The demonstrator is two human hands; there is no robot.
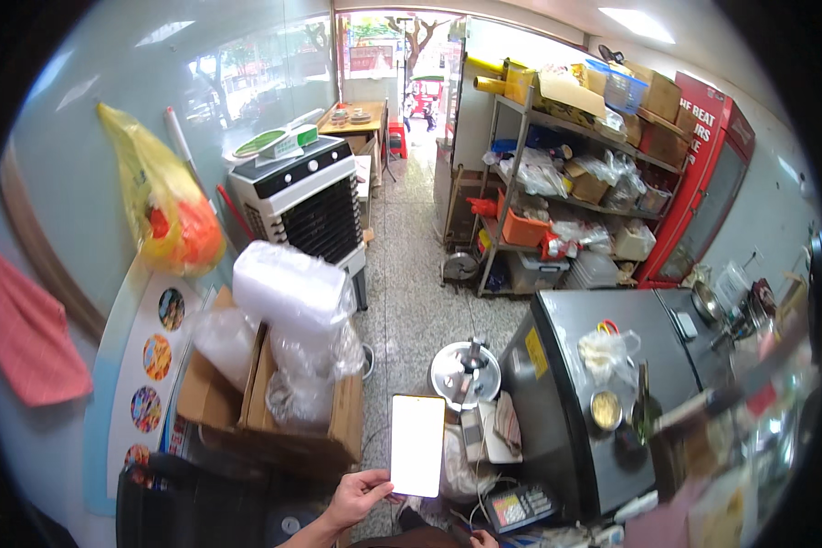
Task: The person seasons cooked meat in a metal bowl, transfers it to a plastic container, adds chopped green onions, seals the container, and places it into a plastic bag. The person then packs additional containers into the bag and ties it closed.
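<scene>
My left hand (358, 499) pinches the lower left corner of a smartphone or small tablet (416, 445) with a glowing white screen, held upright above the floor. Low at the bottom edge, my right hand (483, 539) is only partly seen, near a desk telephone or keypad device (520, 508); whether its fingers hold anything is hidden. Beyond the lit device stands a round metal pot or cooker (466, 375). Beside it, to the right, a folded striped cloth (507, 423) lies on a white item.
Open cardboard boxes (346, 418) with plastic-wrapped packs (291, 282) stand at left, near an air cooler (315, 205). A steel counter (562, 329) bears a bowl (606, 411) and a green bottle (642, 404). Farther back are loaded metal shelves (517, 144) and a red drinks fridge (688, 198).
</scene>
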